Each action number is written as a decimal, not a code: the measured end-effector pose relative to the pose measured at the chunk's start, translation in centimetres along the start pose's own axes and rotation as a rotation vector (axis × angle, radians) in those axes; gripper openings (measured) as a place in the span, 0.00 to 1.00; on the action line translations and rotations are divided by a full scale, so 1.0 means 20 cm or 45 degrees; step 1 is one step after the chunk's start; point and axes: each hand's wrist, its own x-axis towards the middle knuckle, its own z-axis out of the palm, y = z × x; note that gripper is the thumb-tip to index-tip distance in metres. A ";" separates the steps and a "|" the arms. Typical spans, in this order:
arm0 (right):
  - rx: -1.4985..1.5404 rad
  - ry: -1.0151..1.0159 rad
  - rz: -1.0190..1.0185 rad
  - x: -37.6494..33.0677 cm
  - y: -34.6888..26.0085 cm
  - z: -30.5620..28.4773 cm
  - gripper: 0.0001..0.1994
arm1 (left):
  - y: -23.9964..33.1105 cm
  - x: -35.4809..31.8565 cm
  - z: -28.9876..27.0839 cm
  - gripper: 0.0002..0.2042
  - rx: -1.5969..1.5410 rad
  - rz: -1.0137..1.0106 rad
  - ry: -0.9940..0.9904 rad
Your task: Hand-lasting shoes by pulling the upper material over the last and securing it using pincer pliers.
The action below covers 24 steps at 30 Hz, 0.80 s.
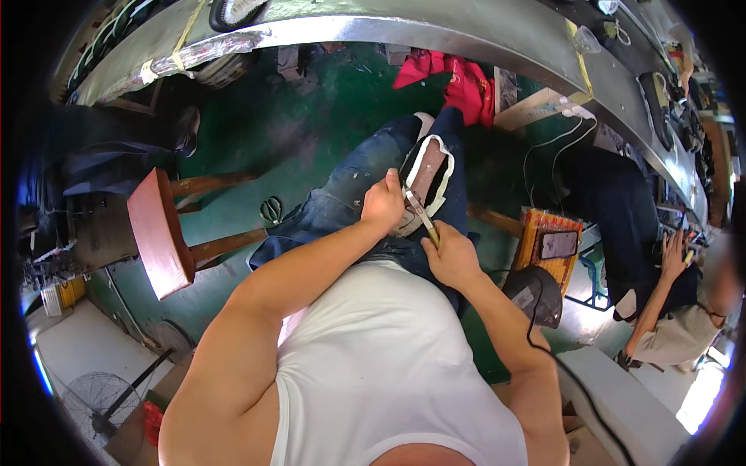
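Shoe (430, 165) propped over thighs (342, 182), fwd of hands, long axis pointed away, slightly R. Near L edge clamped by L hand (383, 202) (nearer); metal tool (415, 202) gripped in R hand (454, 258), angled twd shoe.

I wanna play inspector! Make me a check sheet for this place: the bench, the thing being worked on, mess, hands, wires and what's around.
Surface: long grey metal bench across the top of the picture.
Job's things: brown-centred, white-edged shoe piece over the lap; slim tool with a metal end and pale handle against it.
Clutter: crumpled red cloth below the bench; dark-framed flat phone on an orange patterned pad.
Grip: right hand closed on the tool; left hand at the shoe piece's left edge, its hold unclear.
Cables: black cable by the right arm; thin white cables below the bench.
Surroundings: brown wooden stool at left; co-worker in a beige top at right.
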 end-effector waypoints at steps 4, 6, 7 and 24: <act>-0.001 -0.293 0.017 0.05 0.06 -0.23 0.22 | 0.07 -0.07 -0.05 0.28 0.091 0.224 0.099; -0.055 -0.115 -0.060 0.08 0.08 -0.23 0.21 | 0.10 -0.10 -0.07 0.25 0.104 0.209 -0.057; -0.110 0.052 -0.134 0.10 0.08 -0.23 0.20 | 0.07 -0.09 -0.06 0.25 0.105 0.211 -0.060; 0.274 0.078 -0.051 0.37 0.18 -0.18 0.18 | 0.28 -0.16 -0.21 0.34 1.302 0.994 -0.223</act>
